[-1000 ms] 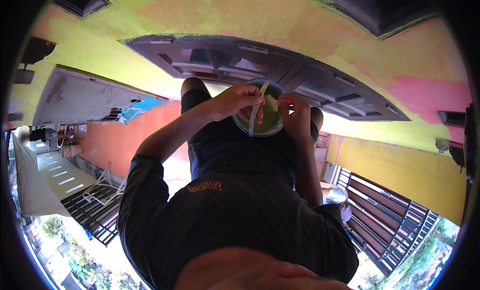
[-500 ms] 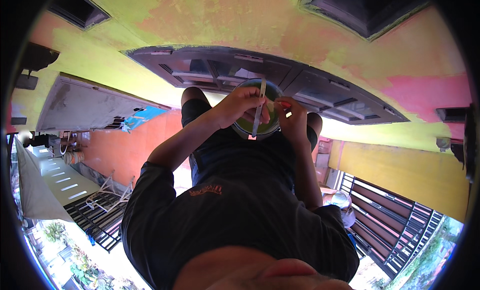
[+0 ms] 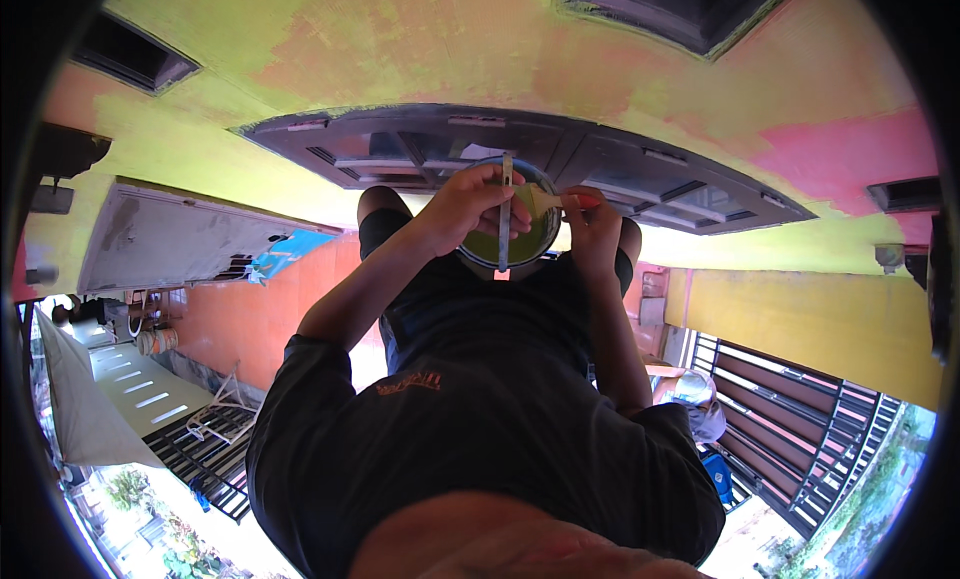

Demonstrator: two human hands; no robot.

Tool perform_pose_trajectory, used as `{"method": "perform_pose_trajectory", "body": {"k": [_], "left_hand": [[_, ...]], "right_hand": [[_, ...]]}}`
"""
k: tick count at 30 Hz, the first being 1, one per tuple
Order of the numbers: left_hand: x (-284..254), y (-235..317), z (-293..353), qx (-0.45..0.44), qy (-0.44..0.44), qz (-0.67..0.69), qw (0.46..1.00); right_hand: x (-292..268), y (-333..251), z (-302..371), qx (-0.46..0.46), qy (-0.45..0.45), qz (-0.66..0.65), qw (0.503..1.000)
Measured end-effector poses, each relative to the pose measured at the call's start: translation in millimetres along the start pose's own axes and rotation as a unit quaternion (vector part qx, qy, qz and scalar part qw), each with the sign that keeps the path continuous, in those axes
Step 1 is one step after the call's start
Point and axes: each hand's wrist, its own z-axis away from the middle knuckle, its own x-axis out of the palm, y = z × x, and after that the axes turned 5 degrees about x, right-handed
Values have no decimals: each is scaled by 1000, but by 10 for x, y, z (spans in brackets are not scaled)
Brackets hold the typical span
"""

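A round bucket (image 3: 553, 249) holding green liquid, likely paint, stands between my knees. Across its top runs a long, flat, pale strip (image 3: 505, 241), upright in the picture. My left hand (image 3: 462, 207) is closed around the strip near its upper part, with fingers over the bucket's mouth. At the bucket's right rim, my right hand (image 3: 594, 229) is closed on a small tool with a red handle (image 3: 584, 201). The tool's pale flat end (image 3: 545, 197) points left over the liquid, close to the left fingers; its exact kind is unclear.
Beyond the bucket is a dark panelled door or window (image 3: 400, 144) in a patchy yellow-green wall (image 3: 420, 39). A black railing (image 3: 800, 429) and a blue object (image 3: 717, 476) are at right. A white metal frame (image 3: 222, 411) stands at left.
My right hand has drawn a little to the right, and the tool's pale end now shows over the bucket. The strip has shifted slightly left and stands straighter, with my left hand still on it.
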Motion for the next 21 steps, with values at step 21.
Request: {"method": "perform_pose_trajectory", "body": {"k": [21], "left_hand": [[-20, 360, -51, -1, -53, -5, 999]], "right_hand": [[-1404, -698, -220, 81, 78, -511, 852]]}}
